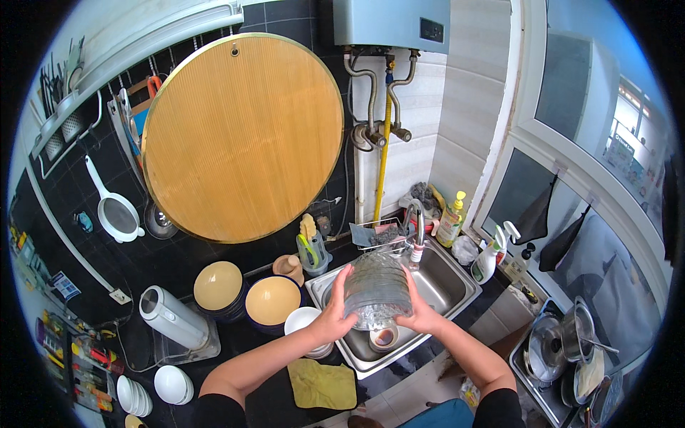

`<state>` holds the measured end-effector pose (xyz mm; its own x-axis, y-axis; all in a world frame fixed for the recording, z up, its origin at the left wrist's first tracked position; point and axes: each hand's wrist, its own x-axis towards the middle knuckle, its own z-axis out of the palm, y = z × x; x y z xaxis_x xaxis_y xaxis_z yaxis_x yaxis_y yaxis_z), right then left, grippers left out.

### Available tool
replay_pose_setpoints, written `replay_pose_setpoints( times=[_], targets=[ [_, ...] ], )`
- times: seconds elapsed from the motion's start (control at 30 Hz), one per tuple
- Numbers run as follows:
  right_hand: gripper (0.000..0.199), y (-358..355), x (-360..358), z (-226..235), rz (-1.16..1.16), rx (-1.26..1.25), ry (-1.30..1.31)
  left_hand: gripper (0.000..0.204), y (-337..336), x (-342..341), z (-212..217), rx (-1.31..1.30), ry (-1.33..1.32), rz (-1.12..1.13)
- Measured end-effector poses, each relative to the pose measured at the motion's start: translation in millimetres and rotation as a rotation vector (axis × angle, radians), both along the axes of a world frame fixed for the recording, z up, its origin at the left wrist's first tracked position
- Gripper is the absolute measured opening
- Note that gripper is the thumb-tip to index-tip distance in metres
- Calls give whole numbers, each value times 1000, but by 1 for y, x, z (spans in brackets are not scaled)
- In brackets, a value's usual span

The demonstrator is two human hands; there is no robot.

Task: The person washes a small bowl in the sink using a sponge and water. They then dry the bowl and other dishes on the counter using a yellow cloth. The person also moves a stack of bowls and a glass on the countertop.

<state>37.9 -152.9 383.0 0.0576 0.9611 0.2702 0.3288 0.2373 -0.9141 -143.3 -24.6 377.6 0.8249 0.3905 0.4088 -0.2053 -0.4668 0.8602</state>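
Over the sink [451, 277] I hold a stack of clear glass bowls [376, 282], tilted, between both hands. My left hand [335, 307] presses on its left side, fingers wrapped round the glass. My right hand [422, 311] grips the opposite side the same way. The faucet [418, 232] stands just behind the stack. Below it, a small bowl with a brown mark inside [384, 338] shows in the sink. The glass hides part of the left basin.
White bowls [302, 319], cream bowls [273, 299] and a yellow cloth [322, 384] lie left of the sink. A white kettle [173, 318] stands farther left. Behind the sink are a dish soap bottle [451, 222] and a spray bottle [488, 260]. Pots [576, 332] crowd the right.
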Motion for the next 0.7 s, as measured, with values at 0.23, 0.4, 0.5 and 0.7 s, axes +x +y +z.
replay_pose_setpoints(
  times=[0.23, 0.4, 0.5, 0.7],
  targets=[
    [106, 21, 27, 5, 23, 147, -240, 91, 24, 22, 10, 297, -100, 8],
    [112, 35, 38, 3, 33, 278, -418, 90, 39, 27, 16, 482, -182, -26],
    [115, 43, 44, -2, 50, 318, -521, 87, 43, 28, 17, 501, -216, -49],
    [119, 47, 41, 11, 30, 344, -690, 88, 53, 29, 16, 613, -269, -57]
  ],
)
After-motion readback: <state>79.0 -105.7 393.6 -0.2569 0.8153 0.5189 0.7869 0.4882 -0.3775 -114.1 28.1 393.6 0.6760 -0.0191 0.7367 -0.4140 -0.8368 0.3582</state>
